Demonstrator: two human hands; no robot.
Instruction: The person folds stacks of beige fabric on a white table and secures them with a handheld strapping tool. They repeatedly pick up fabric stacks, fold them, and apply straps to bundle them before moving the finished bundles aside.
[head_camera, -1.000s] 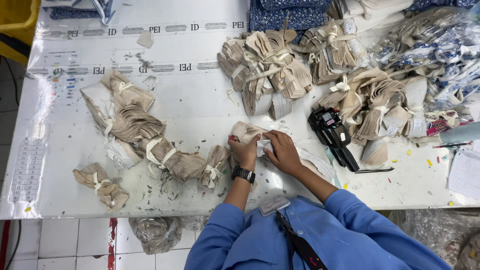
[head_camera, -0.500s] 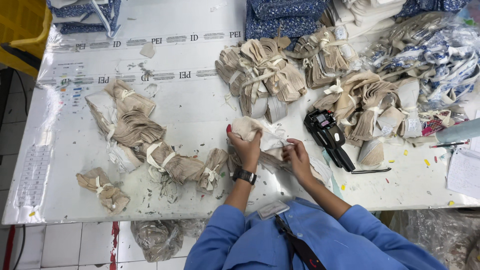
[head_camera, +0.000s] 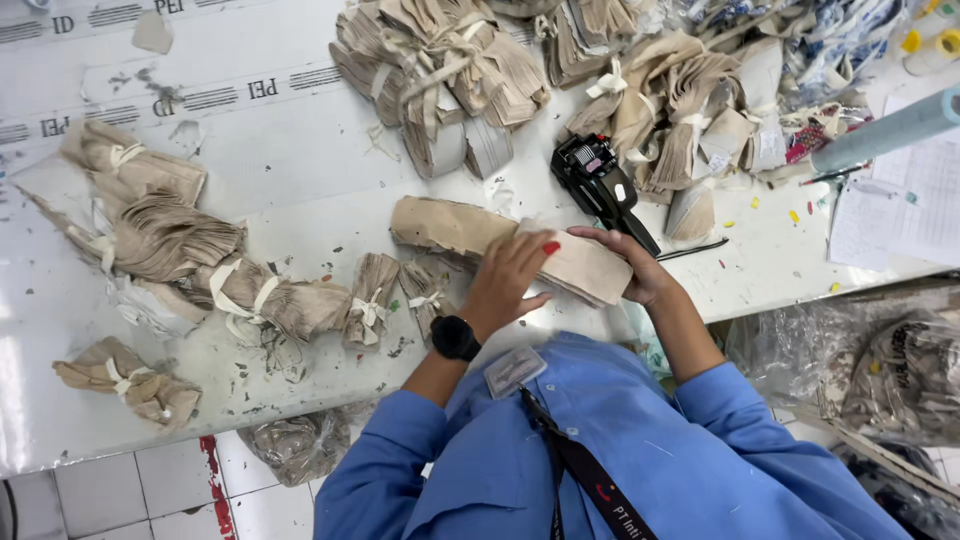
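My left hand (head_camera: 508, 284), with a black watch on the wrist, presses flat on a long stack of beige fabric pieces (head_camera: 470, 230) lying on the white table (head_camera: 300, 110). My right hand (head_camera: 632, 265) grips the right end of that same stack near the table's front edge. A black labelling gun (head_camera: 600, 185) lies just beyond my right hand, apart from it.
Tied beige bundles (head_camera: 250, 290) lie in a row to the left, one more (head_camera: 125, 380) at the front left. Bigger bundles (head_camera: 440, 70) are heaped at the back and back right. Papers and a teal roll (head_camera: 885, 130) sit at the right; plastic bags hang below the table.
The camera has moved closer. The small bunch in my hands has been spread out into a long stack, my left hand now flat on it and my right hand at its end.
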